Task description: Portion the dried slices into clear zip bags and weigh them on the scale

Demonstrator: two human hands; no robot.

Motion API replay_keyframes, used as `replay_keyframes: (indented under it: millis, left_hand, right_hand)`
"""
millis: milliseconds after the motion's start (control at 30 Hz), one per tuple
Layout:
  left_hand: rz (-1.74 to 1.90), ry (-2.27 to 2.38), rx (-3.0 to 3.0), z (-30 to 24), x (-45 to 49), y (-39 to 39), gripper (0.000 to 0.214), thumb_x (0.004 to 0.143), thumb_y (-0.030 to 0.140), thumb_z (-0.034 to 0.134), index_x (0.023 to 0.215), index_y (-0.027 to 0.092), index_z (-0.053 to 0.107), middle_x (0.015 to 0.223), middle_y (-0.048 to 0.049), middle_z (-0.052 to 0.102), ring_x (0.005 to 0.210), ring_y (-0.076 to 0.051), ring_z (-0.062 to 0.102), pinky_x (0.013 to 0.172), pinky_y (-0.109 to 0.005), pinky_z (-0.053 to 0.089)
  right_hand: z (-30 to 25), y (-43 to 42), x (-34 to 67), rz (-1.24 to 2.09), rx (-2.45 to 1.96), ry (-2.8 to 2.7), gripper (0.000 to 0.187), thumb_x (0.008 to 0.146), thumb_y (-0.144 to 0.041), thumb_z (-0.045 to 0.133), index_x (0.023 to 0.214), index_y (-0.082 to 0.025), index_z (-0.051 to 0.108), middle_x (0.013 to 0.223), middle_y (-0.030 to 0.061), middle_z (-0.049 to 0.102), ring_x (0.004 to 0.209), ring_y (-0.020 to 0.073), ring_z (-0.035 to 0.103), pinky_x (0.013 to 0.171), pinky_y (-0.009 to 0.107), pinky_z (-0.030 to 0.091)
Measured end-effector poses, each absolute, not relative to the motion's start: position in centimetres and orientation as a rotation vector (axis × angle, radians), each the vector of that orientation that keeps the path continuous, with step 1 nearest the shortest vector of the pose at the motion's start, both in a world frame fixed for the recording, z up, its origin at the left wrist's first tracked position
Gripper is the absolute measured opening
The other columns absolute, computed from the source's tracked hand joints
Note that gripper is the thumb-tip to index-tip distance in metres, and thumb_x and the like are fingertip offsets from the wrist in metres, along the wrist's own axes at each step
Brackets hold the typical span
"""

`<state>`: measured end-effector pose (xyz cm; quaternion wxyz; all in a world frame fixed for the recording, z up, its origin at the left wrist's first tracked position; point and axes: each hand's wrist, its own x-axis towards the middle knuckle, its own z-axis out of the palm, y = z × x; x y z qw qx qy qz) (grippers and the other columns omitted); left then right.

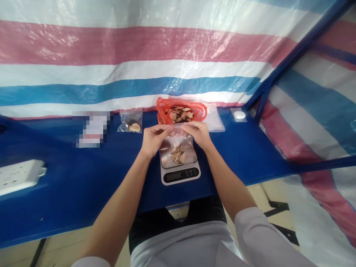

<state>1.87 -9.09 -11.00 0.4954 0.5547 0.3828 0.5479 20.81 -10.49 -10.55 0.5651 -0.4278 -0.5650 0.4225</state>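
Note:
A clear zip-top bag (178, 144) stands on the steel pan of a small digital kitchen scale (180, 175), with dried brown slices (178, 154) inside it. My left hand (155, 136) and my right hand (195, 133) both pinch the bag's top edge, holding its mouth above the scale. Behind my hands, an orange-red plastic bag (180, 112) lies open and holds many similar slices. To its left sits a small clear bag (130, 123) with a few slices inside.
A flat clear plastic bag (214, 120) lies right of the red bag, and a small round white item (239, 115) lies beyond it. A pixelated white item (93, 129) and a white power strip (19, 177) rest on the blue table (69, 200). Striped tarpaulin (139, 55) forms the wall behind.

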Motion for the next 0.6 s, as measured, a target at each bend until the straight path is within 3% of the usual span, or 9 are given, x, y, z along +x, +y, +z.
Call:
replay_keyframes:
  millis: [233, 467, 600]
  left_hand:
    - [1.351, 0.953, 1.331, -11.43, 2.02, -8.98, 0.034, 0.063, 0.049, 0.091, 0.078, 0.019, 0.081, 0.078, -0.0054, 0.078, 0.069, -0.018, 0.07, 0.071, -0.03, 0.056]
    - [1.344, 1.012, 1.381, -10.85, 2.34, -9.32, 0.038, 0.067, 0.052, 0.087, 0.079, 0.017, 0.081, 0.078, -0.0057, 0.078, 0.07, -0.018, 0.069, 0.071, -0.03, 0.055]
    - [1.396, 0.98, 1.348, -10.78, 2.34, -9.22, 0.036, 0.068, 0.052, 0.087, 0.073, 0.017, 0.079, 0.071, -0.0033, 0.075, 0.064, -0.014, 0.064, 0.067, -0.026, 0.052]
  right_hand:
    - [-11.02, -10.56, 20.28, 0.999, -0.974, -1.295, 0.033, 0.074, -0.054, 0.079, 0.079, -0.022, 0.077, 0.07, 0.0017, 0.075, 0.067, 0.0191, 0.07, 0.069, 0.034, 0.059]
    - [-10.95, -10.5, 20.25, 1.021, -0.994, -1.263, 0.036, 0.073, -0.054, 0.079, 0.079, -0.019, 0.074, 0.064, -0.0001, 0.072, 0.057, 0.0157, 0.067, 0.053, 0.027, 0.054]
    - [-10.65, -10.55, 20.27, 1.019, -0.975, -1.244, 0.032, 0.073, -0.049, 0.079, 0.076, -0.019, 0.072, 0.066, 0.0, 0.073, 0.061, 0.0156, 0.068, 0.059, 0.027, 0.057]
